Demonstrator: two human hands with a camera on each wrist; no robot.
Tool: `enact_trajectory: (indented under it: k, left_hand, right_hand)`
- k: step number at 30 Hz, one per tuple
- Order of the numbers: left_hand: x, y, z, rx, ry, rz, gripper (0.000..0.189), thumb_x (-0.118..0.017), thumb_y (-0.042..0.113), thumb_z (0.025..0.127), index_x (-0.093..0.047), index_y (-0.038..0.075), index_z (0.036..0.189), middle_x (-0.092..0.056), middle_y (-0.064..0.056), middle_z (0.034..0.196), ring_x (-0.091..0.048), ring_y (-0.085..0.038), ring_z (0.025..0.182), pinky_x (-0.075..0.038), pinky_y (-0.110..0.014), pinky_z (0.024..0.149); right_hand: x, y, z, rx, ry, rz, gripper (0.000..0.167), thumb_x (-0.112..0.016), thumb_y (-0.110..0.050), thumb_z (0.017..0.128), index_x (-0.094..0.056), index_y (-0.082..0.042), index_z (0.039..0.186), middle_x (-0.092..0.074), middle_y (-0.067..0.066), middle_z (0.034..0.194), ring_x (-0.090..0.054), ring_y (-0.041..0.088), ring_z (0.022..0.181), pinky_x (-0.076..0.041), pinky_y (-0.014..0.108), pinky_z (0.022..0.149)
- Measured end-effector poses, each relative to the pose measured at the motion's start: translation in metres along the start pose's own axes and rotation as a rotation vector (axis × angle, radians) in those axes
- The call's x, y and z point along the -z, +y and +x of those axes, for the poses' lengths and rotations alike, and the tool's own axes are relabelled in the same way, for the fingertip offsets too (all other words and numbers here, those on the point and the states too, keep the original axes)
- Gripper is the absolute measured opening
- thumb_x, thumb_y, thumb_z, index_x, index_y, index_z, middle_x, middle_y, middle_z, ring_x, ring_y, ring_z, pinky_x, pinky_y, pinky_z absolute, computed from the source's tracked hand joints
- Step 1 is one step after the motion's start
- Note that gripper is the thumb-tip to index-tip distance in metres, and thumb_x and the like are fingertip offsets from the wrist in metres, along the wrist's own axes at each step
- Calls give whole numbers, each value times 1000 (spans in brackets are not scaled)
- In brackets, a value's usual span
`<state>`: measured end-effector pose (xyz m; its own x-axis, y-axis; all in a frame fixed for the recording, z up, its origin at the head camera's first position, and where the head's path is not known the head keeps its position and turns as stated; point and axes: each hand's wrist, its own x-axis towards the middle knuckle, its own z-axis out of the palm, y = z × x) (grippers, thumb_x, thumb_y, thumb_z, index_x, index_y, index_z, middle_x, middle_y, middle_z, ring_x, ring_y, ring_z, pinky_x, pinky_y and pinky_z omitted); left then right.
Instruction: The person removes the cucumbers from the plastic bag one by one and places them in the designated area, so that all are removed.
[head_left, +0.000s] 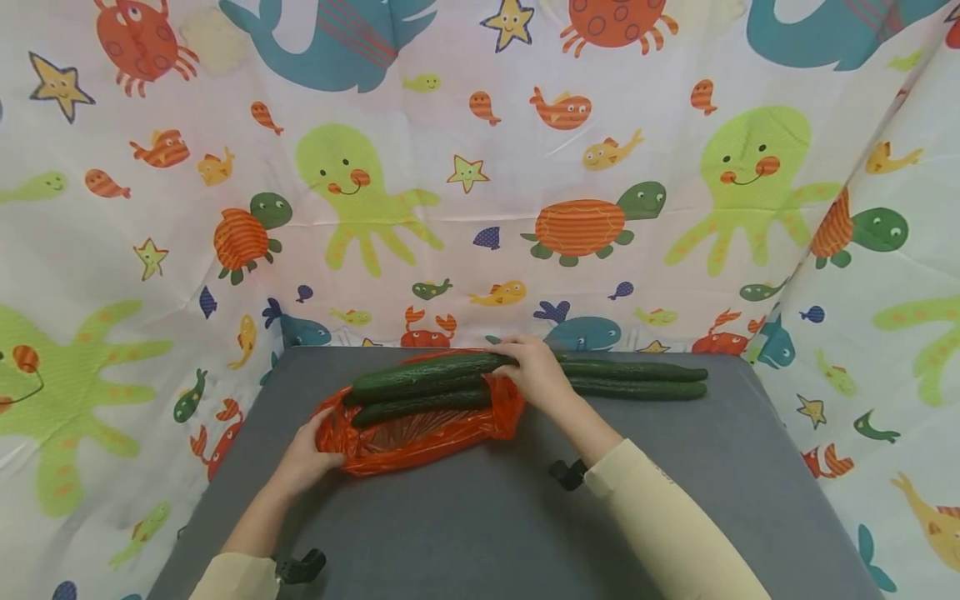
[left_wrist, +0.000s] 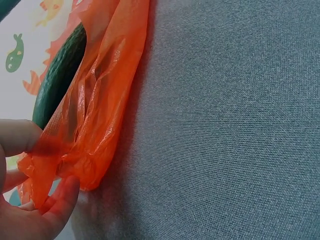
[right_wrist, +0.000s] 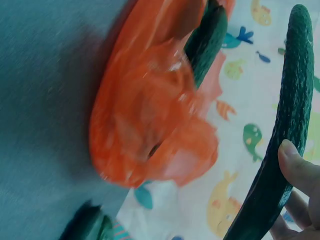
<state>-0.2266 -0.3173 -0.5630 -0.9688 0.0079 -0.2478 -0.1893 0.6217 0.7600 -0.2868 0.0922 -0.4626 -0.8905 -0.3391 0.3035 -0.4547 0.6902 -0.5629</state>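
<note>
My left fingers [left_wrist: 65, 202] pinch an orange plastic bag [head_left: 435, 450] on the gray table [head_left: 480, 517] as my right fingers [right_wrist: 299, 166] grip a cucumber [head_left: 431, 371] over it, the work seemingly partway done, at least one other cucumber [head_left: 420, 407] inside, two more [head_left: 637, 389] outside, apparently remaining.

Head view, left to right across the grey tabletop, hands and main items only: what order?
Left hand → orange bag → right hand → two cucumbers at the right.
</note>
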Motion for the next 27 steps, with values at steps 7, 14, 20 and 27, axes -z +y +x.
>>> enact_trajectory:
  k: [7, 14, 20, 27]
  left_hand:
    - [0, -1, -2, -13, -3, -9, 97, -76, 9, 80, -21, 10, 160, -21, -31, 158, -30, -49, 138, -31, -67, 112]
    - [1, -3, -2, -23, 11, -8, 98, -76, 8, 79, -22, 9, 160, -23, -31, 156, -32, -47, 137, -33, -64, 112]
    - [0, -6, -3, -7, 15, -3, 98, -75, 9, 80, -20, 10, 161, -22, -31, 158, -31, -48, 138, -31, -65, 112]
    - [-1, -8, -1, 12, 4, -9, 95, -74, 10, 84, -20, 14, 161, -21, -30, 158, -29, -49, 139, -29, -69, 111]
  right_hand:
    - [11, 29, -15, -33, 16, 8, 38, -77, -12, 87, -73, -11, 124, -68, 10, 122, -61, 32, 115, -54, 48, 93]
    - [17, 57, -39, -133, 17, 0, 38, -77, -12, 87, -72, -9, 125, -67, 12, 121, -62, 33, 109, -55, 46, 84]
    - [19, 80, -62, -160, 27, -25, 39, -78, -11, 86, -72, -10, 125, -67, 13, 122, -62, 36, 112, -55, 50, 88]
    - [35, 109, -91, -196, 45, -73, 40, -78, -11, 86, -72, -8, 125, -66, 16, 123, -63, 39, 111, -55, 52, 86]
